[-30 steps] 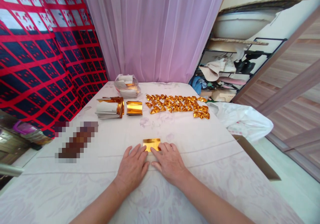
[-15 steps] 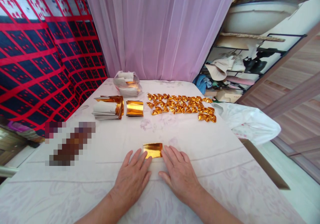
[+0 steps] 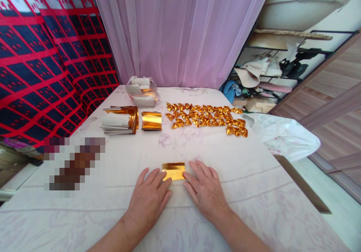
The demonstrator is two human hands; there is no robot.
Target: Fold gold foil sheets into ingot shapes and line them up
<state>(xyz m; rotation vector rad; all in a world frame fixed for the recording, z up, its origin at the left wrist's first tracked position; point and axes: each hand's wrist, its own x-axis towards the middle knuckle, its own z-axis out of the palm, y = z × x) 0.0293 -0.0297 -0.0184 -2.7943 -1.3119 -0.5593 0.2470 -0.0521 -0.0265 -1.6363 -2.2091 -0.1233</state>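
A small sheet of gold foil paper [image 3: 174, 170] lies flat on the table in front of me. My left hand [image 3: 149, 193] rests open beside it, fingers spread, with fingertips on its lower left corner. On the other side, my right hand [image 3: 207, 186] also lies open, its index fingertip touching the sheet's right edge. Farther back is a short stack of gold foil paper [image 3: 151, 121]. Rows of folded gold foil pieces [image 3: 207, 116] are laid out to the right of that stack.
A larger stack of foil paper [image 3: 118, 122] stands at the back left, with a clear plastic bag [image 3: 142, 91] of more paper behind it. A white plastic bag [image 3: 287, 135] hangs by the table's right edge. A pixelated patch [image 3: 80, 162] covers something at left.
My right hand has shifted slightly right, its fingers more apart from the foil sheet's edge. The sheet sits straighter now. The view has moved a little.
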